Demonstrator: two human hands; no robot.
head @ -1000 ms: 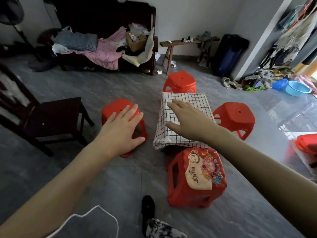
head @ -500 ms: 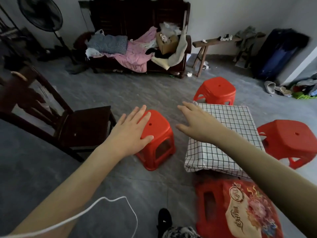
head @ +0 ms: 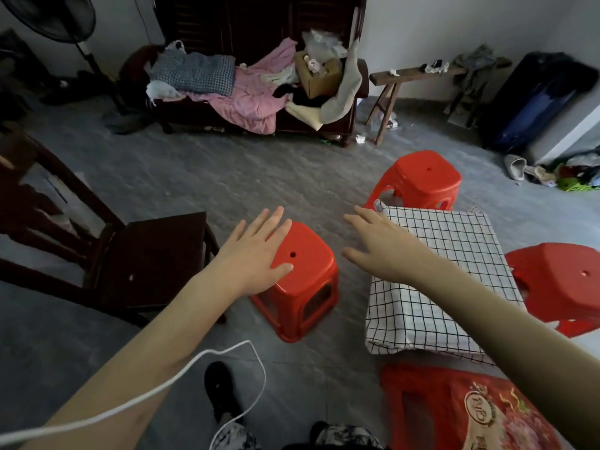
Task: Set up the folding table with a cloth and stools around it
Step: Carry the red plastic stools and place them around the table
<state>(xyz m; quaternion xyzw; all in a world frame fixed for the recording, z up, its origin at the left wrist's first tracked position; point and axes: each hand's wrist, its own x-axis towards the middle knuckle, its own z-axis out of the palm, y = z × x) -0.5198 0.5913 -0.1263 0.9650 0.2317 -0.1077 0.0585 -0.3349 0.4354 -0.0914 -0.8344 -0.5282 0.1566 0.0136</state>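
Your left hand (head: 256,254): fingers spread wide, flat over the left edge of the red stool (head: 303,280) | your right hand (head: 384,246): fingers wide, holding nothing, over the table's (head: 418,339) near-left corner | checked cloth (head: 454,248) covers the table | three more stools beside its far (head: 418,181), right (head: 561,277) and near (head: 461,407) edges

A grey tiled floor (head: 201,177) fills the dim room, with pale walls (head: 454,24) at twelve o'clock. Against them stands a dark wooden sofa (head: 259,37) heaped with clothes (head: 246,95). A wooden bench (head: 412,74) sits at one o'clock, a standing fan (head: 55,17) at eleven, a dark chair (head: 136,264) at nine.
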